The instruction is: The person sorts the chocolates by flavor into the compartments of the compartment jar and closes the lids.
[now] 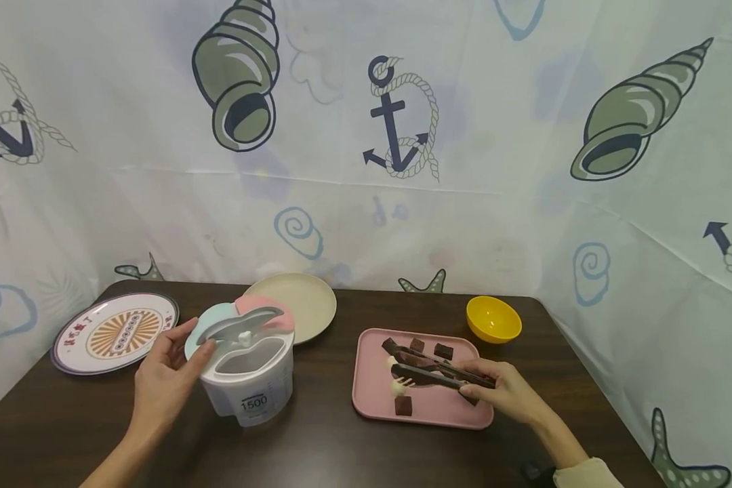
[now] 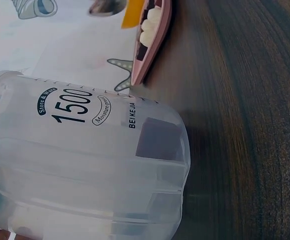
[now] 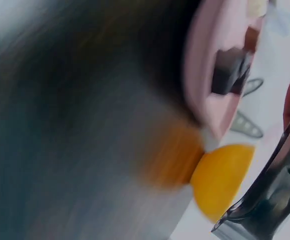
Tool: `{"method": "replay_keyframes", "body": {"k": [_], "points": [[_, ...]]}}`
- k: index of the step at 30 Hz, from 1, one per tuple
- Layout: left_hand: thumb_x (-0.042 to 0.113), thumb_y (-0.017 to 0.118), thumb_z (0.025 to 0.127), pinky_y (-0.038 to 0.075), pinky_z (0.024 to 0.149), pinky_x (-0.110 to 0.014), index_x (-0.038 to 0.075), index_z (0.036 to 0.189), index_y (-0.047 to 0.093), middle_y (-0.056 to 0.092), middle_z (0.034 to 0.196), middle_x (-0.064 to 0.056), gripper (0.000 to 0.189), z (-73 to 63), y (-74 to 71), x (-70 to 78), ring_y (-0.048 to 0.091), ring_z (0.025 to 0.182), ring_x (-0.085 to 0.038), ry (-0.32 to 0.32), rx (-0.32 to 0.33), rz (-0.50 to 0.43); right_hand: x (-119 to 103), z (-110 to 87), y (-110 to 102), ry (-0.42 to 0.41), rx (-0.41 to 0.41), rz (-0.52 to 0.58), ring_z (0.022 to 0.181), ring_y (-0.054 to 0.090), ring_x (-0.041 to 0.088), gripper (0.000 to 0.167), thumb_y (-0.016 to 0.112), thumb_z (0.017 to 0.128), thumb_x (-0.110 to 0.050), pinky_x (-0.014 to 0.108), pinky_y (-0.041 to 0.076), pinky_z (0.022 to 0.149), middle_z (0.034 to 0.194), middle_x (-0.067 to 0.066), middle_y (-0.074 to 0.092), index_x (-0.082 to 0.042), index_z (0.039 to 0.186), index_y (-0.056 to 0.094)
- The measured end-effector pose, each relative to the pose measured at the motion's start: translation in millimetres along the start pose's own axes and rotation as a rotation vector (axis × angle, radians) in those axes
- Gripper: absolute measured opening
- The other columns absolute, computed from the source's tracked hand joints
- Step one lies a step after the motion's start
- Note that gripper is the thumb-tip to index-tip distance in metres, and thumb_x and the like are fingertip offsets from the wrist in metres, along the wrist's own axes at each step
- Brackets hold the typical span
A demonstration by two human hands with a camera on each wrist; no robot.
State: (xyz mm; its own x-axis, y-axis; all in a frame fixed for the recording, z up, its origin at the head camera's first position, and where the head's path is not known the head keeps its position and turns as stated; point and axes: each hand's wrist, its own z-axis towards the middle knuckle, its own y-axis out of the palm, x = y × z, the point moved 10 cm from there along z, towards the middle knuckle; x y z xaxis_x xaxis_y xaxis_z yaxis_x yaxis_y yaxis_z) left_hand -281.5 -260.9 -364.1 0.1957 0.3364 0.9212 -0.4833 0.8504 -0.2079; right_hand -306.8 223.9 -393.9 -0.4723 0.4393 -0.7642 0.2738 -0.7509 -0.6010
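Observation:
My left hand [image 1: 169, 366] grips the upper left side of a translucent storage container [image 1: 253, 390] marked 1500, the thumb by its raised grey flap [image 1: 240, 325]. The compartment under that flap faces me, uncovered; light blue and pink lids cover others. In the left wrist view a dark cube [image 2: 159, 140] shows through the container's wall near the bottom. My right hand [image 1: 505, 390] holds dark tongs [image 1: 427, 377] low over a pink tray [image 1: 369, 390]. On the tray lie several dark brown cubes [image 1: 404, 406] and white pieces [image 1: 398, 388], partly hidden by the tongs.
A yellow bowl [image 1: 494, 320] stands behind the tray at the right. A cream plate [image 1: 314, 308] sits behind the container, and a white plate with an orange print [image 1: 79, 342] lies at the left. A patterned cloth hangs behind the dark table [image 1: 323, 434].

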Motion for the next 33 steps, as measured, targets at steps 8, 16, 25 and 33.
{"method": "replay_keyframes", "body": {"k": [8,16,25,33], "points": [[0.006,0.069,0.084,0.04,0.083,-0.002,0.003,0.127,0.053,0.056,0.112,0.024,0.046,2.1,-0.1,-2.8,0.053,0.101,0.013,-0.002,0.001,-0.014,6.9,-12.5,2.4,-0.046,-0.089,-0.041,0.09,0.064,0.014,0.029,0.069,0.085,-0.014,0.02,0.051,0.078,0.103,0.012,0.068,-0.005,0.112,0.065],[0.006,0.069,0.084,0.04,0.083,-0.002,0.003,0.126,0.053,0.056,0.113,0.023,0.045,1.5,0.0,-2.4,0.053,0.101,0.012,0.001,0.003,-0.015,9.4,-15.1,7.6,-0.024,-0.134,-0.039,0.092,0.061,0.008,0.031,0.069,0.085,-0.016,0.022,0.051,0.079,0.106,0.01,0.069,-0.003,0.113,0.065],[0.005,0.069,0.084,0.04,0.083,-0.002,0.002,0.126,0.053,0.056,0.111,0.023,0.045,1.1,0.1,-1.6,0.053,0.1,0.012,0.009,0.0,-0.016,6.6,-12.8,9.7,-0.047,-0.143,-0.076,0.09,0.061,0.009,0.029,0.068,0.086,-0.016,0.021,0.051,0.078,0.104,0.011,0.069,-0.003,0.111,0.066],[0.008,0.069,0.085,0.041,0.083,-0.003,0.003,0.126,0.054,0.057,0.112,0.022,0.045,1.1,-0.4,-1.0,0.054,0.101,0.011,0.005,0.011,0.004,2.2,-10.2,12.2,-0.055,-0.143,-0.088,0.097,0.059,0.003,0.03,0.068,0.086,-0.019,0.019,0.05,0.082,0.106,0.012,0.069,-0.002,0.111,0.066]]}}
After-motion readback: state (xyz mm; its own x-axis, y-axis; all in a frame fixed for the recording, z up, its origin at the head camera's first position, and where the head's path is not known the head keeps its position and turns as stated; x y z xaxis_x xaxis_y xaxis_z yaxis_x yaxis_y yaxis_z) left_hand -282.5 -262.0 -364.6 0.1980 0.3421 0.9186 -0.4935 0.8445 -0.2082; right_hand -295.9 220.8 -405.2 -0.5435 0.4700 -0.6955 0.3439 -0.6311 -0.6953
